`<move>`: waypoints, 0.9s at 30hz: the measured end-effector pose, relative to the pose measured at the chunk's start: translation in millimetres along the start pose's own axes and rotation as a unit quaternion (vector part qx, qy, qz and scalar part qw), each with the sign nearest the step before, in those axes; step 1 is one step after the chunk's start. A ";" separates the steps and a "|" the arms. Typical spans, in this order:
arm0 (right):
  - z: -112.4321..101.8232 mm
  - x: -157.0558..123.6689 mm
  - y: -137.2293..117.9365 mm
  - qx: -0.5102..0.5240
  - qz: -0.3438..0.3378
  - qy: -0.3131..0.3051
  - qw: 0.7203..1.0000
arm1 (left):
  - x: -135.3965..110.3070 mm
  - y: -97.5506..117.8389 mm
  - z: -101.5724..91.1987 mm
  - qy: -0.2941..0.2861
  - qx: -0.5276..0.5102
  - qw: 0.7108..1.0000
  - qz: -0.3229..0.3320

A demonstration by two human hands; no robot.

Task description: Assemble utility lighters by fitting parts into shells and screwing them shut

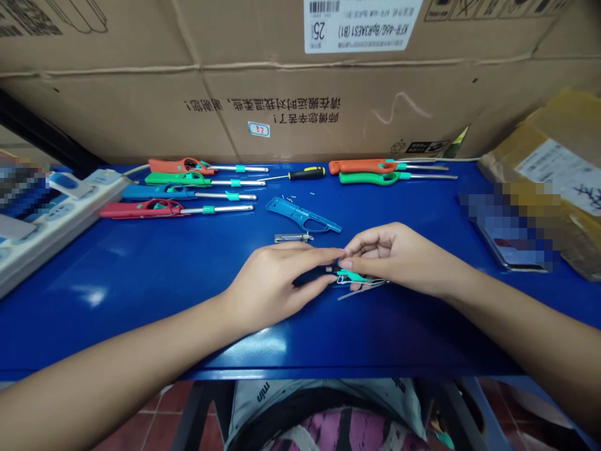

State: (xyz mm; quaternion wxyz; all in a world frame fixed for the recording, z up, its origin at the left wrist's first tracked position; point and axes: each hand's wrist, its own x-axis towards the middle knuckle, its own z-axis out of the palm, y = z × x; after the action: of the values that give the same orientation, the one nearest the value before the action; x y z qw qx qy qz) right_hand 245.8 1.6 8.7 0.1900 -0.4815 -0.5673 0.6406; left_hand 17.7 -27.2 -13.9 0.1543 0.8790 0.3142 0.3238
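Note:
Both hands meet above the blue table, around a partly opened stick lighter (357,275) whose green trigger, white wire and a dark small part show. My right hand (399,260) is closed around it, thumb and forefinger pinched near the dark part. My left hand (282,275) reaches in from the left, its thumb and fingertips on the lighter's near end; its other fingers are hidden behind the palm. Just beyond my left hand lies a clear fuel tank (292,238). Behind that rests a blue lighter shell half (305,216), hollow side up.
Several stick lighters (164,210) lie in a row at the left, two more, one an orange lighter (361,166), at the back right. Between them is a screwdriver (305,173). A power strip (61,213), a phone (509,235), a package (558,181) and a cardboard box (141,113) edge the table.

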 end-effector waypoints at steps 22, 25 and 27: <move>-5.2 2.9 1.8 -0.056 0.020 0.009 0.998 | -2.2 0.0 -4.2 -0.118 0.006 0.992 -0.050; -5.5 2.0 0.1 -0.052 0.015 0.015 0.998 | -0.8 3.4 -6.1 -0.078 0.003 0.996 -0.040; -5.4 1.4 -2.0 -0.045 0.020 0.017 0.999 | -0.2 5.6 -7.5 -0.048 0.005 0.999 -0.022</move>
State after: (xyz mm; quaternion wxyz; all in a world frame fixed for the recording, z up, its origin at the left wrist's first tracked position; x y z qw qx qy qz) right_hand 249.0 6.2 10.6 0.1649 -0.5119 -0.5823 0.6097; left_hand 15.1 -31.0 -5.7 0.1715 0.8871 0.3272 0.2766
